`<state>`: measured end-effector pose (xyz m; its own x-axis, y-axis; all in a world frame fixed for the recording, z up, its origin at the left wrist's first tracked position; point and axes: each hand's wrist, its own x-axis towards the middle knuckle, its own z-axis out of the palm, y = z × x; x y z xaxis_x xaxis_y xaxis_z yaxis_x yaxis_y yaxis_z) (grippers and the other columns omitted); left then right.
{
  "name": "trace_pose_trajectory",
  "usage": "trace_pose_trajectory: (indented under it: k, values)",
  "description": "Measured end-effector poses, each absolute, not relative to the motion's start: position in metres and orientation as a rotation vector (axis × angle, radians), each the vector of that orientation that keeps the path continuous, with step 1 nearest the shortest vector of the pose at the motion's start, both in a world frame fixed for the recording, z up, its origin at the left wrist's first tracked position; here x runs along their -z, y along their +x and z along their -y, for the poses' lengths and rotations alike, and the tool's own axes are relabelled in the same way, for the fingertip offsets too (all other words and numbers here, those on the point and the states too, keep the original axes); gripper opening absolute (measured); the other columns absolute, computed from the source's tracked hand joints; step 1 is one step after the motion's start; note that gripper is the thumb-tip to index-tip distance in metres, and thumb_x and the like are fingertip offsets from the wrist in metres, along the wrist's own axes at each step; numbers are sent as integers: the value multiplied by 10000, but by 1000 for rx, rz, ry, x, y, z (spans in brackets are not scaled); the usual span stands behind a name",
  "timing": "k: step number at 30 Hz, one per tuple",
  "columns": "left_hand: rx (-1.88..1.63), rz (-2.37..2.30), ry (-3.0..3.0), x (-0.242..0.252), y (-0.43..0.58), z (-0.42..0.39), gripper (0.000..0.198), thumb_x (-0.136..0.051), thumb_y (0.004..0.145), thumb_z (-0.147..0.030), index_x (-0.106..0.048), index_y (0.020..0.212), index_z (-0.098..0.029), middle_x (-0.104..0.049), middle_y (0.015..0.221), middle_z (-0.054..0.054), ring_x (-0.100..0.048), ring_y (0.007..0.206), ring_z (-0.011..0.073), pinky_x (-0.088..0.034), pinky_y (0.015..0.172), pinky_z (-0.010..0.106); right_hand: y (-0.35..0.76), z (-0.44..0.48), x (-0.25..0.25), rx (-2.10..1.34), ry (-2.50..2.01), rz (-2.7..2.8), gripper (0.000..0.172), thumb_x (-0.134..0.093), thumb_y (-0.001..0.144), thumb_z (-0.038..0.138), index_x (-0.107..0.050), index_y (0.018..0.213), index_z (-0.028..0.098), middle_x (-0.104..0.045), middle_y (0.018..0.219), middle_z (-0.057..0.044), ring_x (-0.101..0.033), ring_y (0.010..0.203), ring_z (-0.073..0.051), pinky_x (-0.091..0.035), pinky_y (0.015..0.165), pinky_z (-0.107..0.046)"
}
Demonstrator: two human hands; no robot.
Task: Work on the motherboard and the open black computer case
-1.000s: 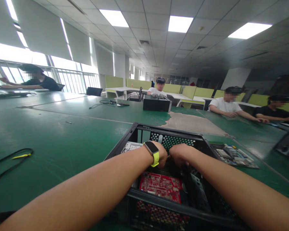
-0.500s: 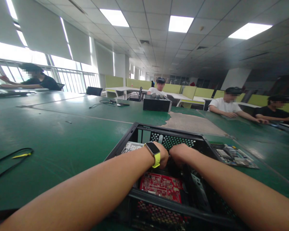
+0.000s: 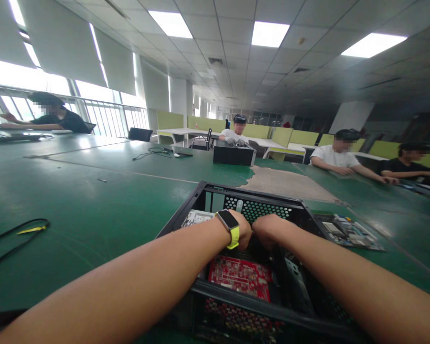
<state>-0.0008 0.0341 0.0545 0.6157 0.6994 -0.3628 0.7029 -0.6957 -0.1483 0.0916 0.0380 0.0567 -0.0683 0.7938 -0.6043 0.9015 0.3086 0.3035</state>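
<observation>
A black open computer case [image 3: 251, 302] lies on the green table in front of me. Both of my hands reach down into it near the perforated far wall. My left hand [image 3: 242, 231], with a yellow-strapped watch on its wrist, is curled, its fingertips hidden. Right beside it is my right hand [image 3: 267, 229], also curled, fingers out of sight below. What either one holds cannot be made out. Nearer to me inside the case sits a red circuit board [image 3: 240, 277]. A pale labelled metal part [image 3: 197, 218] is left of my left hand.
Right of the case lies a loose circuit board [image 3: 347, 230]. A black cable [image 3: 10, 246] with a yellow tag is at the left. Farther off stands another case [image 3: 232, 155], with a person behind it; other people sit left and right.
</observation>
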Motion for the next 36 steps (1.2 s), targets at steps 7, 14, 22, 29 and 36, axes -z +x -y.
trace_pose_trajectory:
  k: [7, 14, 22, 29, 36]
  values:
    - [872, -1188, 2727, -58, 0, -32, 240, -746, 660, -347, -746, 864, -221, -727, 920, 66, -650, 882, 280, -510, 790, 337, 92, -41, -53, 179, 1496, -1867, 316, -816, 498, 223, -750, 806, 199, -717, 887, -80, -658, 919, -291, -522, 774, -334]
    - [881, -1235, 2829, -69, -2, -24, 294, -688, 729, -366, -725, 960, -188, -713, 994, 118, -654, 910, 315, -524, 810, 408, 91, -40, -54, 183, 1499, -1872, 314, -791, 565, 328, -751, 854, 214, -714, 924, -78, -656, 931, -281, -526, 769, -324]
    - [882, -1250, 2852, -66, 0, -26, 297, -679, 720, -406, -726, 924, -194, -718, 959, 120, -656, 877, 319, -525, 791, 428, 88, -37, -57, 203, 1506, -1892, 287, -811, 529, 342, -749, 786, 230, -717, 824, -63, -667, 877, -274, -531, 735, -312]
    - [892, -1200, 2836, -58, -1, -30, 235, -695, 691, -362, -728, 860, -203, -720, 979, 92, -660, 878, 292, -531, 783, 397, 88, -39, -53, 181, 1495, -1918, 284, -814, 525, 346, -745, 775, 229, -718, 820, -62, -665, 888, -267, -523, 754, -306]
    - [906, -1187, 2845, -57, 1, -27, 259, -690, 689, -350, -730, 900, -206, -720, 977, 101, -659, 897, 300, -526, 804, 401, 88, -42, -45, 126, 1467, -1914, 419, -850, 462, 270, -747, 865, 221, -703, 990, -94, -634, 997, -301, -511, 807, -326]
